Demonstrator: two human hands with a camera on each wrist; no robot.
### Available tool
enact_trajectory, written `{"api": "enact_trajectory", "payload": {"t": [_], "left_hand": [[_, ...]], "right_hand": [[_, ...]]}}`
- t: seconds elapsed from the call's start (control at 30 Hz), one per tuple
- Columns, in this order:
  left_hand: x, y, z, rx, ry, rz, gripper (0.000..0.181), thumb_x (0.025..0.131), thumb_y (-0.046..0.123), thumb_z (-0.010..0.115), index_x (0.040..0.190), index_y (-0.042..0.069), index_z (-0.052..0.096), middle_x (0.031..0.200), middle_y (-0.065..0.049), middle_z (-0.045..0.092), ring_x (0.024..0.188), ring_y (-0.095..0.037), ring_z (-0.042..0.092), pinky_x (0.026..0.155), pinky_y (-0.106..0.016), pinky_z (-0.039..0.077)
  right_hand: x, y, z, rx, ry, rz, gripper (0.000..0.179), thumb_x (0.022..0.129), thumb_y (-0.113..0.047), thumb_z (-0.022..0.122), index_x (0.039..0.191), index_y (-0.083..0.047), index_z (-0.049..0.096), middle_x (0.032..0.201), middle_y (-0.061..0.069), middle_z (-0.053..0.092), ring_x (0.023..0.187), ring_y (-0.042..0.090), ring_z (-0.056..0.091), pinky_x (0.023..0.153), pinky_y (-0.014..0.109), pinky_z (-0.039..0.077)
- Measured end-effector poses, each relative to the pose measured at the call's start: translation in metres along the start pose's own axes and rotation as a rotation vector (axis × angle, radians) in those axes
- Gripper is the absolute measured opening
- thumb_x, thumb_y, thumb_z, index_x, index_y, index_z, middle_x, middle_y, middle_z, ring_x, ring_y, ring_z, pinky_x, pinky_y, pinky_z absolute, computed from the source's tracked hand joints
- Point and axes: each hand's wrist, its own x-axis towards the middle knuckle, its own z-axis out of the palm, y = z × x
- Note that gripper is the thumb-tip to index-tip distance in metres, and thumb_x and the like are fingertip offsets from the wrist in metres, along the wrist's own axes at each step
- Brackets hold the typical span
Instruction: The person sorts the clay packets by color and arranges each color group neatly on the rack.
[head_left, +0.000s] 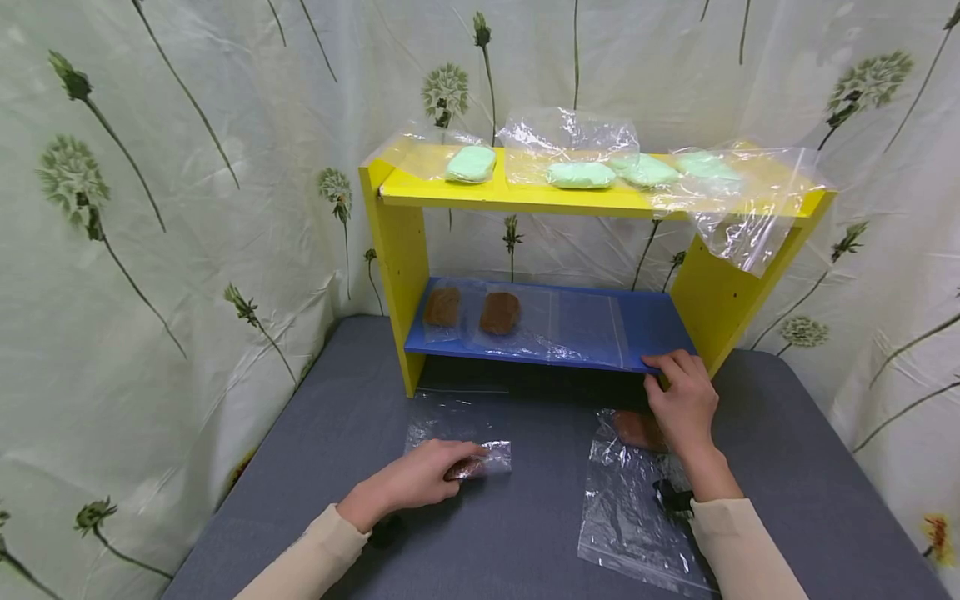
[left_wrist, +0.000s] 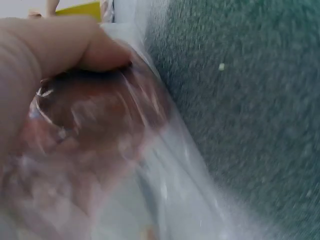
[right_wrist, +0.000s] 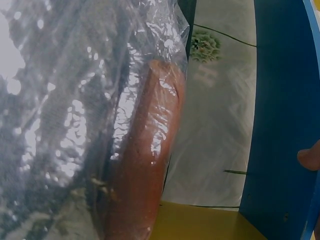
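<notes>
My left hand (head_left: 427, 477) grips a reddish-brown block (left_wrist: 95, 110) inside a clear plastic bag (head_left: 457, 417), low over the grey table. The left wrist view shows the thumb pressed against the bagged block. At the right end of the blue shelf (head_left: 652, 321), my right hand (head_left: 686, 400) pinches the front edge, with fingers on top and thumb below. Under this hand, another reddish-brown block (right_wrist: 145, 155) lies in a clear zip bag (head_left: 630, 508) on the table. Two brown bagged blocks, a left one (head_left: 442, 307) and a right one (head_left: 499, 313), lie on the blue shelf.
The yellow shelf unit (head_left: 405, 275) stands at the back of the grey table (head_left: 525, 533). Several pale green bagged blocks (head_left: 471, 164) lie on its top board, and one bag (head_left: 750, 233) hangs over the front right edge. A flower-patterned curtain (head_left: 225, 208) surrounds the table.
</notes>
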Motion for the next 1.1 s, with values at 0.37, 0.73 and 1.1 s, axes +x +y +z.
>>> {"api": "enact_trajectory", "payload": {"t": [0.37, 0.73, 1.1], "left_hand": [[0.005, 0.006, -0.013, 0.044, 0.172, -0.079, 0.018, 0.091, 0.028, 0.077, 0.106, 0.021, 0.070, 0.087, 0.015, 0.065, 0.068, 0.000, 0.054, 0.060, -0.022, 0.047], [0.018, 0.018, -0.026, -0.290, 0.304, -0.181, 0.022, 0.090, 0.037, 0.077, 0.109, 0.027, 0.072, 0.087, 0.015, 0.067, 0.071, -0.008, 0.061, 0.060, -0.028, 0.054], [0.044, 0.038, -0.052, -0.384, 0.349, -0.059, 0.024, 0.093, 0.041, 0.073, 0.115, 0.033, 0.071, 0.094, 0.014, 0.069, 0.073, -0.009, 0.064, 0.062, -0.031, 0.056]], "right_hand": [[0.000, 0.000, -0.001, 0.001, 0.002, -0.004, 0.022, 0.078, 0.006, 0.077, 0.098, -0.004, 0.079, 0.088, 0.009, 0.062, 0.086, 0.032, 0.057, 0.068, 0.044, 0.044], [0.000, -0.001, -0.002, 0.013, -0.005, 0.010, 0.022, 0.079, 0.005, 0.077, 0.099, -0.004, 0.079, 0.089, 0.010, 0.062, 0.086, 0.031, 0.056, 0.068, 0.042, 0.044], [0.000, -0.001, -0.001, 0.001, -0.002, 0.001, 0.023, 0.078, 0.005, 0.077, 0.099, -0.005, 0.079, 0.089, 0.009, 0.062, 0.086, 0.031, 0.056, 0.066, 0.042, 0.044]]}}
